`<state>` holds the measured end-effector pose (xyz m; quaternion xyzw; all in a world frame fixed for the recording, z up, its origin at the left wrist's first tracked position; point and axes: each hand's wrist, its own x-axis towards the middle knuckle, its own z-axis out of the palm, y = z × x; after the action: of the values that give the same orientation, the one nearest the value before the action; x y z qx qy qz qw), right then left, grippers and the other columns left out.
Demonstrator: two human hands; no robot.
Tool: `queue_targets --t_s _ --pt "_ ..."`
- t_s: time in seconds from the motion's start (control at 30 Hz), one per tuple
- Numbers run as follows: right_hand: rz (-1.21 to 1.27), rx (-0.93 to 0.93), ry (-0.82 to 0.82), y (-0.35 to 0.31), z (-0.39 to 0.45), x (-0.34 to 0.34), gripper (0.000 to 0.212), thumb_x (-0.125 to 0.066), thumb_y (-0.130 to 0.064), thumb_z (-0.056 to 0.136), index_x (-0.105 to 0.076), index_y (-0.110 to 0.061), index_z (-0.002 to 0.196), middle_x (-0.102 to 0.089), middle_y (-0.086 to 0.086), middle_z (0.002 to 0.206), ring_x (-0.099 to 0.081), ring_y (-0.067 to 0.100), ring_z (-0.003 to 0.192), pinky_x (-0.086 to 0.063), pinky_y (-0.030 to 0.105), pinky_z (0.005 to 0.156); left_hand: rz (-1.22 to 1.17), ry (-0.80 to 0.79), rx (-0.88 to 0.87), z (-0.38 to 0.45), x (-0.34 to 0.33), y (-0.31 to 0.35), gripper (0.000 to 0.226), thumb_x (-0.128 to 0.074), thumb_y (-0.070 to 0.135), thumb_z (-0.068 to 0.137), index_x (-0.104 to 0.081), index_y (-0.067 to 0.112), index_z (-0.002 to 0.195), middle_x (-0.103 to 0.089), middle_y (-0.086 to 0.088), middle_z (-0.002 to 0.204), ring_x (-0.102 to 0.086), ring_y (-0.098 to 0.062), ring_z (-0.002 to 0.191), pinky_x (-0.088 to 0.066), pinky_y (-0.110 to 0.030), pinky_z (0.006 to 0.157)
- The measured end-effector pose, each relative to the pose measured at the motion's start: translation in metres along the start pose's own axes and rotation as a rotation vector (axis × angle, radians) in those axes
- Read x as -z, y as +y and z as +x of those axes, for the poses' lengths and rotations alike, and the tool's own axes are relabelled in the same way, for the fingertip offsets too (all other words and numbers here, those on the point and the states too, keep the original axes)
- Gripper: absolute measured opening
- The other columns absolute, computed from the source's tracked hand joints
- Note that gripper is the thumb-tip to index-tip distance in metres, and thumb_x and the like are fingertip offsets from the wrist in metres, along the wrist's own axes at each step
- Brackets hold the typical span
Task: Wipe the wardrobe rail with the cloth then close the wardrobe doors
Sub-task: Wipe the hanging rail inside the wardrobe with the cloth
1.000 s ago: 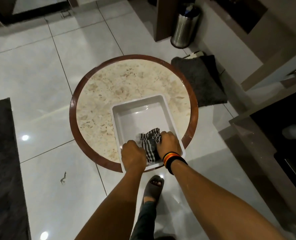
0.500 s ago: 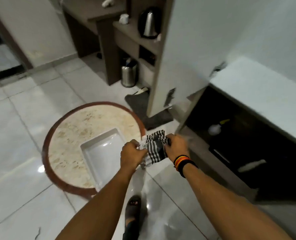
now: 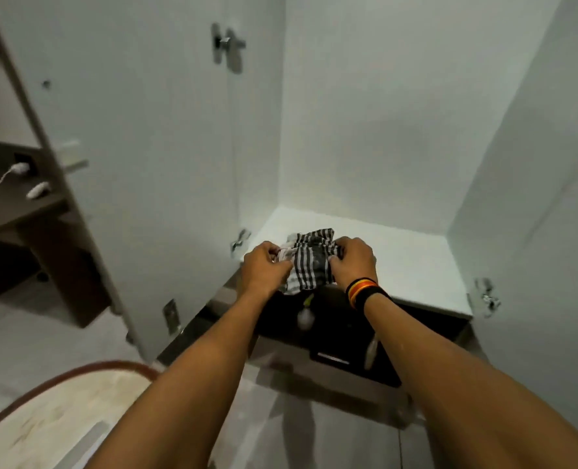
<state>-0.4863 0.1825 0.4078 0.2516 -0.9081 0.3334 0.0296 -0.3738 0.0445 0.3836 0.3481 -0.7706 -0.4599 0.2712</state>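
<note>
A black-and-white striped cloth [image 3: 309, 262] is bunched between my two hands, held in the air in front of the open white wardrobe [image 3: 382, 130]. My left hand [image 3: 264, 269] grips its left side. Its right side is in my right hand [image 3: 352, 258], which has a striped band on the wrist. The left wardrobe door [image 3: 139, 147] stands open towards me, and the right door [image 3: 551, 214] is open at the right edge. The white shelf [image 3: 409, 262] lies just behind the cloth. No rail is in view.
Below the shelf is a dark compartment [image 3: 331, 330] with a few small objects. The round marble table [image 3: 54, 418] with a brown rim sits at the lower left. A brown desk [image 3: 20, 204] with a cable stands left of the open door.
Both hands lifted the cloth out of the white tray on the round table and carried it right and up. My view turned from the table to the open wardrobe.
</note>
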Motion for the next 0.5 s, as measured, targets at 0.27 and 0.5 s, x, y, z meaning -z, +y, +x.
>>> queue_targets --t_s 0.27,0.5 --pt "0.057 -0.038 0.368 -0.039 0.118 0.121 0.024 -0.060 -0.009 0.084 -0.075 -0.014 0.101 -0.073 0.010 0.101 -0.068 0.035 0.095 -0.057 0.038 0.079 0.016 -0.024 -0.394 0.106 -0.016 0.175 0.036 -0.075 0.026 0.077 -0.072 0.018 0.112 -0.076 -0.001 0.103 -0.071 -0.022 0.091 -0.059 -0.033 0.082" --pt "0.486 -0.023 0.771 -0.112 0.254 0.227 0.034 -0.053 -0.002 0.086 -0.071 -0.014 0.112 -0.070 0.013 0.109 -0.071 0.037 0.095 -0.059 0.047 0.090 -0.141 0.054 -0.713 0.206 -0.015 0.339 0.027 -0.075 0.032 0.079 -0.078 0.019 0.102 -0.079 0.001 0.093 -0.073 -0.020 0.085 -0.061 -0.039 0.079"
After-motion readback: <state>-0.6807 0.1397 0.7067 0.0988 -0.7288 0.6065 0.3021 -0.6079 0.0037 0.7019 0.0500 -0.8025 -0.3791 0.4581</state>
